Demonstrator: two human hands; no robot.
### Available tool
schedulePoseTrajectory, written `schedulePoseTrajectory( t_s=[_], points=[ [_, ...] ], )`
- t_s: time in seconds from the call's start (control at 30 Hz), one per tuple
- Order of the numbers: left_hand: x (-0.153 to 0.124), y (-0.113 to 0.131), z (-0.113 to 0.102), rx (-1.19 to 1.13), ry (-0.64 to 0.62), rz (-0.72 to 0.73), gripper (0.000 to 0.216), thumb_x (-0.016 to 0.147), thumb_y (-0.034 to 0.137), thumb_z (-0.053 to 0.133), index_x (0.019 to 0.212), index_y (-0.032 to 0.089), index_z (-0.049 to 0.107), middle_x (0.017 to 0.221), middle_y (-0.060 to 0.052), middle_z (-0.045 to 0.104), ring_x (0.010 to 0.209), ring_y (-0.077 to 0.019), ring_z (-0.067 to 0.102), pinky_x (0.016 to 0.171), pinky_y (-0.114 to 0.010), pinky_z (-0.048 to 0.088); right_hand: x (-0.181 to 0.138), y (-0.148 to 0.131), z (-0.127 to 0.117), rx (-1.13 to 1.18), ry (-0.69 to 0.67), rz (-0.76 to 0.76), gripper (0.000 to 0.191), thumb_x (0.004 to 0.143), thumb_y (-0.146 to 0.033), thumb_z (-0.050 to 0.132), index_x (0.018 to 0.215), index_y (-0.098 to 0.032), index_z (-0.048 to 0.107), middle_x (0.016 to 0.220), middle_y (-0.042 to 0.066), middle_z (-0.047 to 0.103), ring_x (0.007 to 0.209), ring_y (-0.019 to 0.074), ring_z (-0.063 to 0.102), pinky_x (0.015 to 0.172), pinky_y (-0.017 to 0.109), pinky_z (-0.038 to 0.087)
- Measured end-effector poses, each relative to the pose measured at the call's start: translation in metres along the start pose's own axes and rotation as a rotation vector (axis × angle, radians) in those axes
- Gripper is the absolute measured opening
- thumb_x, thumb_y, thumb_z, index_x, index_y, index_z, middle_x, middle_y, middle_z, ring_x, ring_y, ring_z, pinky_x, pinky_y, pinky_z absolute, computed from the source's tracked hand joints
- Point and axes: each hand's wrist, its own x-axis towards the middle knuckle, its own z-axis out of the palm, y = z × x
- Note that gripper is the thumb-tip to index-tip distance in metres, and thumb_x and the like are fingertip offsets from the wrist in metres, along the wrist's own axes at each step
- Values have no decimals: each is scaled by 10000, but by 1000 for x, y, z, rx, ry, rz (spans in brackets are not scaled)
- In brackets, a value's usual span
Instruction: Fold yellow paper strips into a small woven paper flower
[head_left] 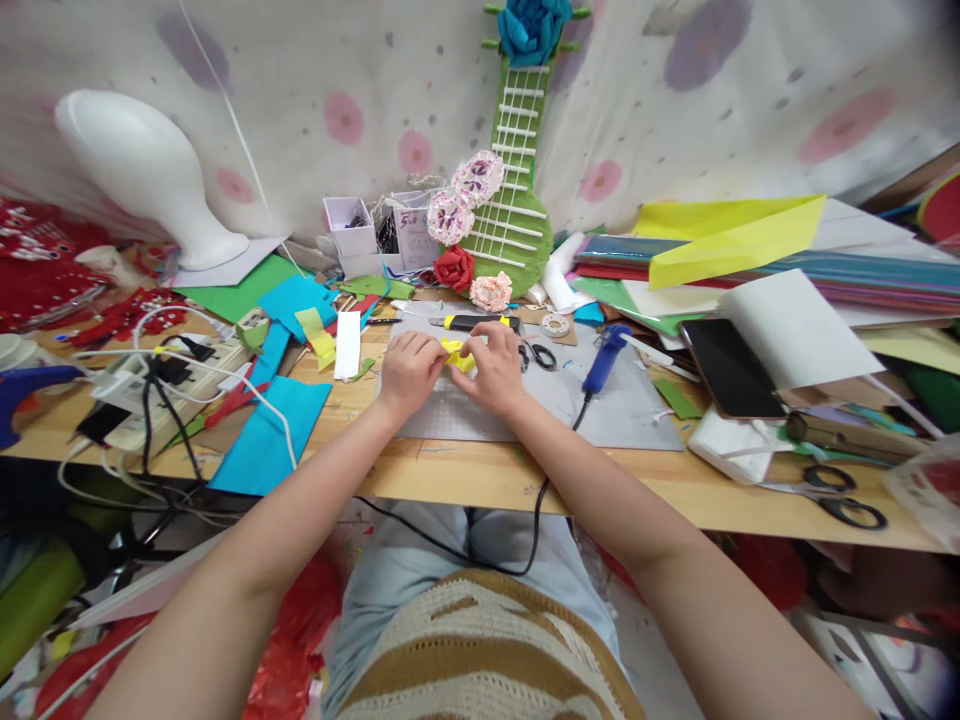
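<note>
Between my two hands is a small yellow piece, apparently paper, pinched from both sides above the grey cutting mat. My left hand has its fingers curled onto the piece's left end. My right hand grips the other end with thumb and fingers. Just behind them lies a black and yellow utility knife. Black-handled scissors sit right beside my right hand, partly hidden by it. Farther right, a blue glue gun rests on the mat with its cord running off the table's front edge.
A green paper guitar with flowers stands at the back. On the left are a white mannequin head form, a power strip and blue paper. On the right lie a phone, larger scissors and stacked coloured sheets.
</note>
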Motion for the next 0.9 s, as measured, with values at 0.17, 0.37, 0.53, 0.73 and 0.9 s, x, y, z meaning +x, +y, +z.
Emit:
schedulePoseTrajectory(
  t_s=[0.17,0.37,0.53,0.73,0.9],
  points=[
    [-1,-3,2,-5,21,-13,192,845,268,492,675,207,557,699,-30,577,741,-187,512,672,-318,376,-2,-5,7,-49,89,21,150,796,-330,538,789,-218,636,1183,83,481,1145,282,337,974,458,254],
    [-7,-11,3,-112,22,-57,190,844,311,512,694,204,559,680,-22,577,725,-172,515,660,-295,388,-1,-3,5,-52,99,-30,137,807,-267,522,770,-223,645,1108,59,545,1063,245,410,931,404,288],
    [-14,-11,5,-180,12,-97,187,834,324,529,696,202,560,690,-18,585,719,-164,523,648,-285,394,-1,2,1,-8,3,-45,143,809,-300,527,881,-203,604,1070,84,556,1011,232,438,885,383,294],
    [-20,-8,5,-184,11,-95,183,821,338,549,704,199,566,681,-15,595,711,-161,530,653,-282,402,0,4,1,45,-68,-148,169,843,-331,501,903,-199,590,976,57,628,961,210,462,862,353,297],
    [-24,-9,4,-214,10,-129,211,815,367,555,696,193,566,675,-11,601,698,-154,537,644,-277,401,3,8,4,79,-116,-196,149,868,-269,477,823,-208,606,880,36,669,898,200,486,838,347,308]
  ],
)
